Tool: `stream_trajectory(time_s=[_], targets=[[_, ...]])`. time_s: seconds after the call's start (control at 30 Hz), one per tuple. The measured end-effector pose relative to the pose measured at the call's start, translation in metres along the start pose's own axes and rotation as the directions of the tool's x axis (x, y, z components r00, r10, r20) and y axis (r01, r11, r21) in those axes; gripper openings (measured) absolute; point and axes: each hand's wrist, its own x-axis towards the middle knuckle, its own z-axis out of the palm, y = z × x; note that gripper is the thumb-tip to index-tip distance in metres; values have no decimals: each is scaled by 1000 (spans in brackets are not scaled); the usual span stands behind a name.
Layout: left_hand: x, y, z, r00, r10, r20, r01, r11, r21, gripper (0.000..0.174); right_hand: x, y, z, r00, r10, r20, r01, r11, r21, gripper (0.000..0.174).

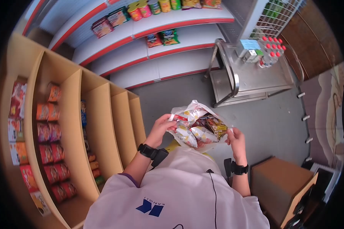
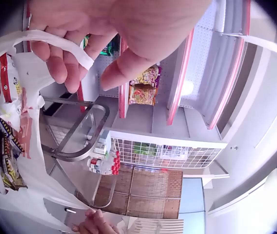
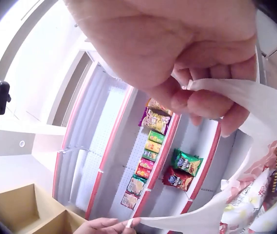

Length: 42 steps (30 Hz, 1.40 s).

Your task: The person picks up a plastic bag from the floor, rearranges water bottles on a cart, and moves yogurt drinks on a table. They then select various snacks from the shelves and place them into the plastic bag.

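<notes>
A white plastic bag (image 1: 194, 144) full of snack packets (image 1: 203, 134) is held spread at its top in front of the body. My left hand (image 1: 161, 128) holds its left handle; the left wrist view has the handle strap looped across the curled fingers of this hand (image 2: 99, 39). On the opposite side my right hand (image 1: 237, 143) pinches the other handle between thumb and fingers, seen closely in the right wrist view, hand (image 3: 192, 58). White packets with red print (image 3: 248, 200) and darker, yellow-marked ones (image 2: 9, 161) lie inside the bag.
Wooden shelving (image 1: 74, 99) with packaged goods stands at left. Ahead are white, red-edged shelves (image 1: 179, 23) with snacks. A metal cart (image 1: 256, 76) carrying red-capped bottles (image 1: 271, 51) stands front right, a brown box (image 1: 279, 179) near right.
</notes>
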Motion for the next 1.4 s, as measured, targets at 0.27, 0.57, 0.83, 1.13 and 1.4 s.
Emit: stream_trajectory(time_s=[0.27, 0.57, 0.83, 1.13, 1.4], targets=[[-13, -36, 2, 996, -19, -92, 18, 1000, -17, 20, 12, 14, -9, 996, 8, 89, -7, 1000, -16, 24], [-23, -47, -8, 975, -38, -219, 18, 996, -89, 18, 22, 18, 2, 981, 45, 190, -37, 998, -48, 25], [-16, -48, -22, 975, -21, -221, 1, 996, -94, 24, 41, 17, 15, 977, 60, 206, -30, 989, -144, 24], [2, -36, -61, 958, 7, -288, -56, 985, -163, 20, 64, -26, 42, 971, -4, 238, 40, 989, -146, 19], [30, -20, -110, 942, 125, -312, -185, 968, -171, 9, 82, -64, 61, 982, -95, 164, 114, 987, -109, 23]])
